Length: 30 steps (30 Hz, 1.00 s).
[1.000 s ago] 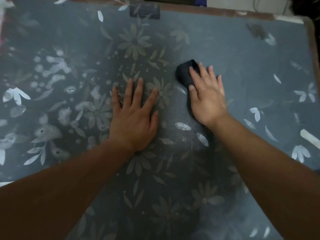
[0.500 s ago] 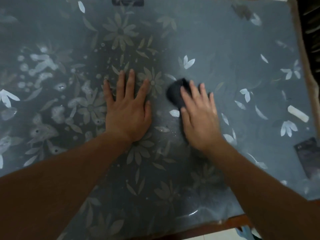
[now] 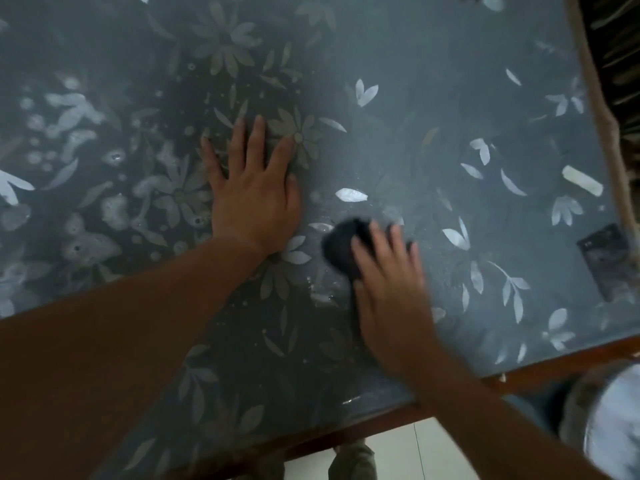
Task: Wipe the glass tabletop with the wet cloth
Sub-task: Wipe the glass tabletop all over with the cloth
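Bracing on the glass tabletop [image 3: 433, 64], we are laying our left hand [image 3: 254, 199] flat, palm down, fingers spread and straight, holding nothing, over the flower pattern under the glass. Beyond and left of that hand, pale blotches [image 3: 114, 209] are showing; we cannot tell whether they are marks or part of the pattern.

Just right of the left hand and a little nearer to us, the wet cloth [image 3: 337, 247], a dark bunched wad, is lying on the glass, its far end poking out past our right hand [image 3: 388, 289]. That hand is pressing down on the cloth with fingers stretched over it, not curled round it, though blur is softening its outline. A wet smear [image 3: 322, 292] is glinting just left of it.

Well to the right of the right hand, a pale strip [image 3: 583, 181] and a dark flat card [image 3: 607, 261] are lying near the wooden frame [image 3: 602, 140].

We are judging this as mid-wipe, with the cloth working the patch between the hands and our edge of the table. The next move is calling for even downward pressure and overlapping strokes out towards the glass beyond the fingertips. It also means lifting the left hand to reach what it covers, and steering round the strip and card.
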Each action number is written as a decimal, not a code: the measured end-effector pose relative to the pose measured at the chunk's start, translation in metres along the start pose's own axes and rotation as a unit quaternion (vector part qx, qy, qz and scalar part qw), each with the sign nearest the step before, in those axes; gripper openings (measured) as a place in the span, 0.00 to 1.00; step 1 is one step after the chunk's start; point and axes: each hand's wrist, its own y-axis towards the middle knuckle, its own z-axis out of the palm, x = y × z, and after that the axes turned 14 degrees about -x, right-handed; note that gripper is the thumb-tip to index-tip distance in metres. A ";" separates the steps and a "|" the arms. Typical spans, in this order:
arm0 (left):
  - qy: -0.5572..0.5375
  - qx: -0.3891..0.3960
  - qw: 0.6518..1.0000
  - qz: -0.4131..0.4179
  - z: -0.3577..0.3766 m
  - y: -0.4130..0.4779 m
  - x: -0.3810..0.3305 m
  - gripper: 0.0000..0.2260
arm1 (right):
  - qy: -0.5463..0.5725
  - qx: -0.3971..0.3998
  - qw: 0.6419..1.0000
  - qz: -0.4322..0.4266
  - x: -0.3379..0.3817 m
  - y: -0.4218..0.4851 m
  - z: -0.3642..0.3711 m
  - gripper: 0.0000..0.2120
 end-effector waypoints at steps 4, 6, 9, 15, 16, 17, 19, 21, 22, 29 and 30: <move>0.003 -0.002 1.000 0.002 0.001 0.000 0.000 0.24 | 0.021 0.027 0.997 -0.071 -0.002 0.003 0.000 0.26; 0.000 -0.006 1.000 0.006 0.003 0.001 0.000 0.24 | 0.017 -0.003 0.999 -0.034 -0.009 0.049 0.004 0.25; -0.002 -0.012 1.000 0.005 0.003 0.000 0.001 0.24 | 0.031 -0.027 0.998 0.038 -0.003 0.069 0.008 0.26; 0.008 -0.001 1.000 0.006 0.000 0.001 0.003 0.23 | 0.026 0.083 0.975 -0.206 0.006 -0.046 -0.009 0.27; 0.010 -0.003 1.000 0.009 0.001 0.001 0.003 0.23 | 0.018 0.073 0.972 -0.221 -0.004 -0.033 -0.008 0.26; 0.012 -0.004 1.000 0.012 0.001 0.001 0.004 0.23 | 0.006 0.059 0.980 -0.188 -0.012 -0.015 -0.007 0.26; 0.016 -0.004 1.000 0.014 0.004 0.000 0.003 0.23 | 0.006 -0.001 1.000 -0.028 -0.027 0.024 -0.008 0.26; 0.027 -0.004 1.000 0.013 0.005 0.000 0.004 0.24 | 0.014 -0.028 0.997 0.071 -0.025 0.027 -0.008 0.26; 0.032 -0.003 0.999 0.014 0.005 0.000 0.003 0.24 | 0.001 -0.027 0.998 0.054 -0.015 0.008 -0.005 0.27; 0.042 0.004 0.999 0.029 -0.001 -0.001 -0.002 0.26 | -0.019 0.041 0.995 -0.093 -0.021 -0.064 -0.012 0.30; 0.040 0.003 0.999 0.031 -0.002 -0.001 -0.003 0.26 | -0.028 0.016 0.999 -0.018 -0.038 -0.053 -0.017 0.29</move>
